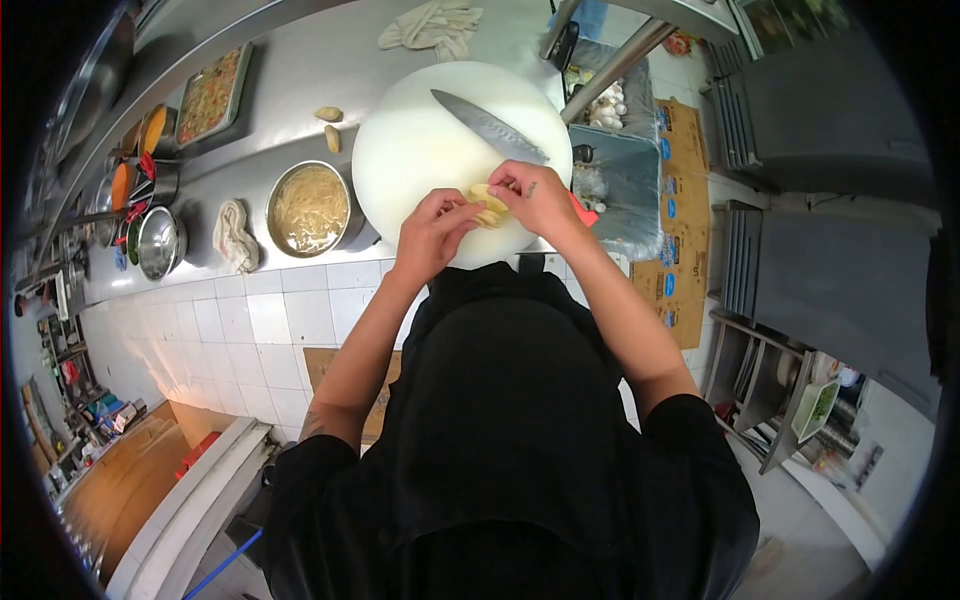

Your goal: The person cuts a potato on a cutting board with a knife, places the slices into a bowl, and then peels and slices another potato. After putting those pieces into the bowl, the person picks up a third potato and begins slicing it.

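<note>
On a round white cutting board (400,140), pale yellow slices, seemingly potato (486,198), lie between my two hands. My left hand (438,232) has its fingers closed on the near side of the slices. From the right, my right hand (530,196) pinches a slice at the top of the group. A wide-bladed kitchen knife (485,122) lies flat across the far part of the board, its blade slanting toward my right hand; its handle is not clear to see. Left of the board stands a metal pot (309,209) of thin pale shreds in liquid.
Two peeled potatoes (330,125) sit on the steel counter (290,80). Cloths (236,236) lie left of the pot and at the back. A metal bowl (161,243) and a food tray (213,95) stand farther left. A lined grey bin (625,190) stands right of the board.
</note>
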A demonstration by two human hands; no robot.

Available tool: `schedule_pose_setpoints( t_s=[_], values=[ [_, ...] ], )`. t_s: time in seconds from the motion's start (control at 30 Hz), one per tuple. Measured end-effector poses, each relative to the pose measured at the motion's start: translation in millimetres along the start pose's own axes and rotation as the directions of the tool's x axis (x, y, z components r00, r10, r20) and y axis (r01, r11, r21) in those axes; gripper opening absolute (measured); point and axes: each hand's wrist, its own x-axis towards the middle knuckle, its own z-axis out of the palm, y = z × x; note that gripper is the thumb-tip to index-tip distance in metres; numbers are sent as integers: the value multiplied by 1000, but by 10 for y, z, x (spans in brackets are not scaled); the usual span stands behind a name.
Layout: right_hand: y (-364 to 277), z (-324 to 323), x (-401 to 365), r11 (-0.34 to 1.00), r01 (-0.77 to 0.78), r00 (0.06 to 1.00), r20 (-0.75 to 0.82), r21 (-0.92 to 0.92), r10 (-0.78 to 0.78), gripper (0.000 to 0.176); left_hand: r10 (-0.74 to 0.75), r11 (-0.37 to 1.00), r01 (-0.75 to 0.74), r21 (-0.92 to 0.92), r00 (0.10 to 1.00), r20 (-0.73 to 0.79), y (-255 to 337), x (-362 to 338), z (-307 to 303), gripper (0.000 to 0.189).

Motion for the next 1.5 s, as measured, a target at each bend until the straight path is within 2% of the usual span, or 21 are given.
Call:
schedule_pose_setpoints(
  t_s=[0.07, 0.27, 0.4, 0.47, 0.53, 0.57, 0.6, 0.67, 0.8, 0.87, 0.97, 1.13, 1.27, 1.5],
  values=[
    [-20, 28, -12, 986, 75, 997, 4, -150, -75, 10, -29, 1000, 29, -13, 1000, -6, -2, -5, 12, 44],
    [142, 83, -75, 951, 166, 983, -40, -260, -182, 8, -58, 998, 58, -5, 998, -13, 32, 61, 4, 47],
    [93, 12, -152, 961, 198, 973, -82, -192, -217, 10, -73, 996, 72, 43, 997, 17, 40, 93, 3, 52],
    [43, -47, -229, 995, 44, 973, -224, -91, -63, 11, -84, 993, 81, 80, 996, 35, 99, 126, -16, 53],
    [96, -61, -338, 994, 25, 968, -245, -109, -51, 12, -160, 969, 131, 208, 978, 131, 186, 166, -45, 59],
    [127, -53, -385, 992, 3, 962, -270, -127, -37, 14, -157, 970, 128, 209, 979, 132, 198, 178, -59, 59],
    [155, -33, -430, 992, 1, 960, -278, -127, -36, 14, -138, 974, 109, 199, 981, 139, 206, 194, -61, 60],
    [186, 32, -505, 968, 22, 962, -260, -249, -88, 20, -114, 979, 85, 187, 981, 154, 193, 199, -50, 62],
    [134, 149, -487, 944, 0, 961, -263, -329, -91, 22, -109, 984, 79, 161, 976, 187, 130, 235, -73, 61],
    [120, 177, -437, 905, 15, 950, -277, -426, -146, 20, -118, 985, 89, 146, 971, 206, 135, 270, -106, 59],
    [115, 197, -405, 913, 7, 947, -291, -408, -137, 17, -122, 987, 97, 127, 969, 214, 132, 290, -130, 56],
    [205, 225, -425, 920, 41, 941, -295, -391, -167, 18, -37, 992, 23, 123, 993, 111, 87, 231, -85, 50],
    [179, 240, -428, 920, 79, 923, -321, -383, -213, 17, -49, 993, 39, 113, 995, 83, 79, 186, -70, 49],
    [162, 227, -395, 915, 74, 937, -288, -396, -200, 16, -6, 994, 3, 113, 1000, 26, 40, 133, -25, 49]
  ],
)
